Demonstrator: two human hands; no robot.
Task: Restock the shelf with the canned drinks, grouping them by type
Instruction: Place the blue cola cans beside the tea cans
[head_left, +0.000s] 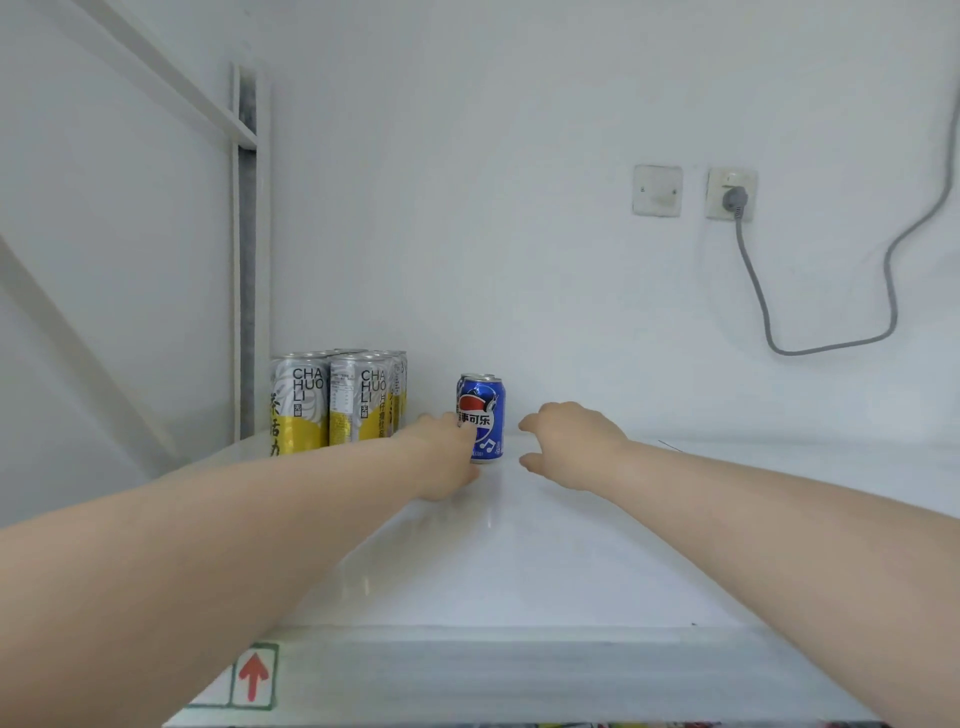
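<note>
A blue cola can (490, 405) stands upright on the white shelf (519, 561), near the back wall. The top of a second blue can (474, 375) shows right behind it. My left hand (448, 460) reaches in from the left, its fingers wrapped around the front blue can's left side. My right hand (571, 441) hovers just right of that can with fingers apart, holding nothing; a small gap separates it from the can. Several tall silver-and-yellow tea cans (337, 400) stand grouped at the back left corner.
A white shelf post (247, 260) rises at the left behind the tea cans. On the back wall are a switch plate (657, 189) and a socket (730, 195) with a grey cable (831, 349) hanging. A red arrow sticker (253, 675) marks the shelf's front edge.
</note>
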